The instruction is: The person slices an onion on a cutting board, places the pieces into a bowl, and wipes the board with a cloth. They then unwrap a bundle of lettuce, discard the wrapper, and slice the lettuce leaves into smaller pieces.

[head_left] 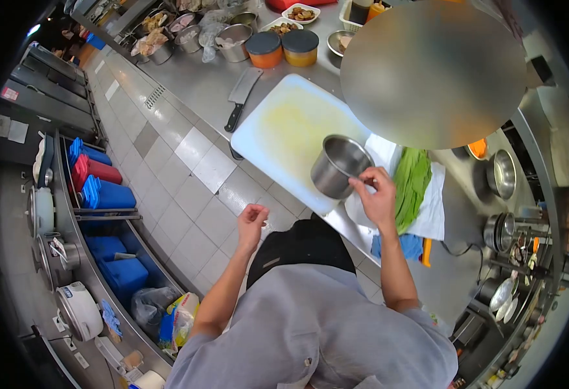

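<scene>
My right hand (376, 194) pinches the rim of a deep steel pot (331, 170) between thumb and fingers. The pot is tilted, its mouth facing up and to the right, over the near right corner of a white cutting board (284, 123). Yellowish stains mark the board. My left hand (252, 223) hangs in the air left of the pot, over the floor, fingers loosely curled and nothing visible in them. A cleaver (240, 97) with a black handle lies left of the board. Right of the pot, a green cloth (413, 185) rests on a white cloth (435, 204).
Two dark-lidded tubs, one orange (265, 50) and one yellow (299, 48), stand behind the board near several metal bowls of food. A large blurred patch covers the upper right. Blue bins (112, 194) line the left, across the tiled floor (187, 168). Steel bowls (502, 174) sit right.
</scene>
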